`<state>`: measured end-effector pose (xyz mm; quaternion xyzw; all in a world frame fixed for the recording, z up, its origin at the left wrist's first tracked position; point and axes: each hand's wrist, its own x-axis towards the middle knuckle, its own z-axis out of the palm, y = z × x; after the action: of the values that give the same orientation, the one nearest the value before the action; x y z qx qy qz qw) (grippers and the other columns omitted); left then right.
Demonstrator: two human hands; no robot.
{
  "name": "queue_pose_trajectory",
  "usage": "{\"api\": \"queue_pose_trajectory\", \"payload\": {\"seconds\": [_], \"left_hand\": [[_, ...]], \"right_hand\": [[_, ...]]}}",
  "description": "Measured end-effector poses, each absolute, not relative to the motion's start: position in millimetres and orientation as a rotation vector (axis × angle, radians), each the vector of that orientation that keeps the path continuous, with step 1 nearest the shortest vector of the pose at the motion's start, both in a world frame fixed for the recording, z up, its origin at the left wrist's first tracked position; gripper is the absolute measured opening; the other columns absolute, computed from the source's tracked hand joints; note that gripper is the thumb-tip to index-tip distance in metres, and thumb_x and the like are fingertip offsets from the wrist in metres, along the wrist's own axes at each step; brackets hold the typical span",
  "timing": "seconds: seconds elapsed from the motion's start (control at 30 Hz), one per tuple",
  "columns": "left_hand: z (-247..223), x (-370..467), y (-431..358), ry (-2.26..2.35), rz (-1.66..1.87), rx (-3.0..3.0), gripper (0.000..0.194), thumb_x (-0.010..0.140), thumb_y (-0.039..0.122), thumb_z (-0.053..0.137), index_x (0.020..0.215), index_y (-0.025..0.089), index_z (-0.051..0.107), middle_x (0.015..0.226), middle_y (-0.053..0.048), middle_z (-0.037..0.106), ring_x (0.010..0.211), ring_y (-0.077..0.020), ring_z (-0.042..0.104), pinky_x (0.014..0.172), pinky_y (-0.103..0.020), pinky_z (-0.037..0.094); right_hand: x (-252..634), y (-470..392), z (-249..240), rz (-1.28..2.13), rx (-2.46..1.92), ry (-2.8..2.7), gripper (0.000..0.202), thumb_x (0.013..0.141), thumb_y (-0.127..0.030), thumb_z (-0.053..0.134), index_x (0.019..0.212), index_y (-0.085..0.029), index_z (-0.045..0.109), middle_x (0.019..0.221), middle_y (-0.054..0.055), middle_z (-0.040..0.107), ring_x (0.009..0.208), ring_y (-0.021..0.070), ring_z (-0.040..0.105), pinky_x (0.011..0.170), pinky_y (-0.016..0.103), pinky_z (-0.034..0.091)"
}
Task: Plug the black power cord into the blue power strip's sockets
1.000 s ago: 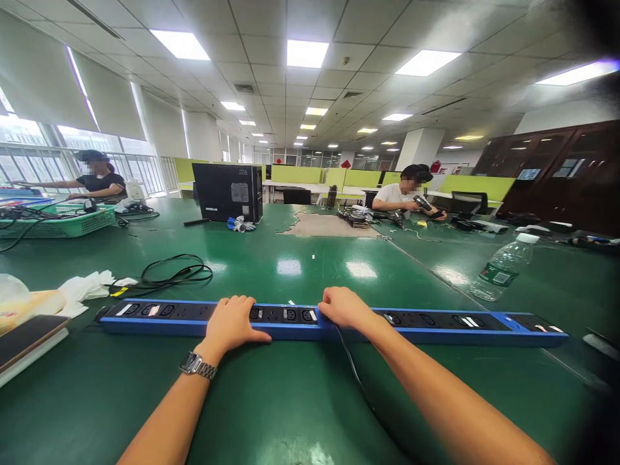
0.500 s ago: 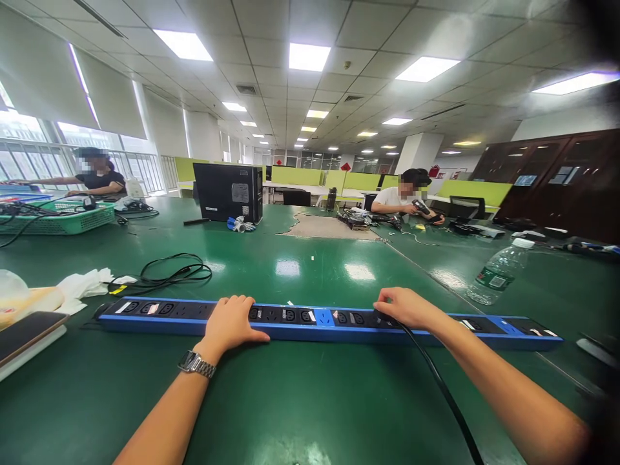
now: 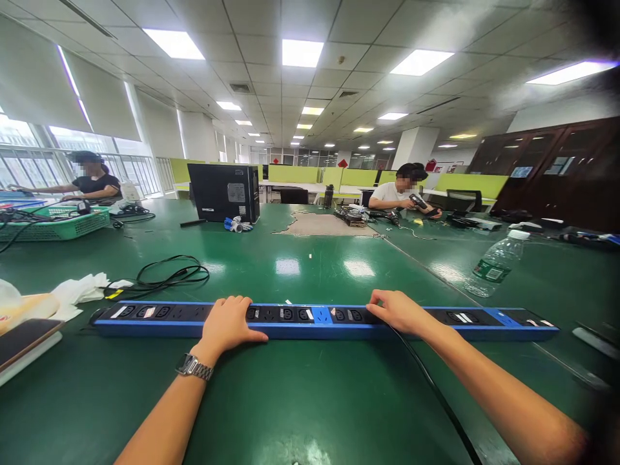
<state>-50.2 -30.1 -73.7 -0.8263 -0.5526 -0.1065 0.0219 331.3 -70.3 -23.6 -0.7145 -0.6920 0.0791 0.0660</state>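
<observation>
A long blue power strip with black sockets lies across the green table in front of me. My left hand is wrapped over it left of the middle, thumb along the near side and fingers over the top. Right of the middle, my right hand is closed in a pinch over the sockets. From under that hand a black power cord runs down to the bottom edge. The plug at its end is mostly hidden by my fingers, so how deep it sits cannot be seen.
Beyond the strip lie a coiled black cable, a black computer case and gloves. A water bottle stands at right. A green basket and white tissues are at left. Two people sit at the table's far sides.
The view has shifted slightly. Both hands keep their places on the power strip, and the right hand still pinches at the cord's end.
</observation>
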Motion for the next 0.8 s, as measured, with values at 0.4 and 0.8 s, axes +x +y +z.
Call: {"api": "queue_pose_trajectory", "payload": {"seconds": [0.4, 0.8], "left_hand": [[-74, -50, -31, -1.720, -0.340, -2.558, 0.076, 0.056, 0.078, 0.068, 0.108, 0.022, 0.062, 0.108, -0.010, 0.068, 0.103, -0.0328, 0.060, 0.092, -0.043, 0.039], [-75, -49, -30, -1.729, -0.345, -2.548, 0.071, 0.055, 0.076, 0.070, 0.102, 0.023, 0.062, 0.105, -0.009, 0.068, 0.104, -0.0323, 0.059, 0.092, -0.043, 0.038]], "right_hand": [[215, -66, 22, 0.380, -1.896, -2.039, 0.021, 0.084, -0.028, 0.051, 0.082, -0.017, 0.069, 0.090, 0.005, 0.073, 0.082, 0.0154, 0.063, 0.065, 0.022, 0.039], [122, -30, -10, 0.539, -1.936, -2.116, 0.026, 0.083, -0.029, 0.052, 0.095, -0.014, 0.070, 0.105, 0.014, 0.073, 0.089, 0.0223, 0.067, 0.067, 0.026, 0.044]]}}
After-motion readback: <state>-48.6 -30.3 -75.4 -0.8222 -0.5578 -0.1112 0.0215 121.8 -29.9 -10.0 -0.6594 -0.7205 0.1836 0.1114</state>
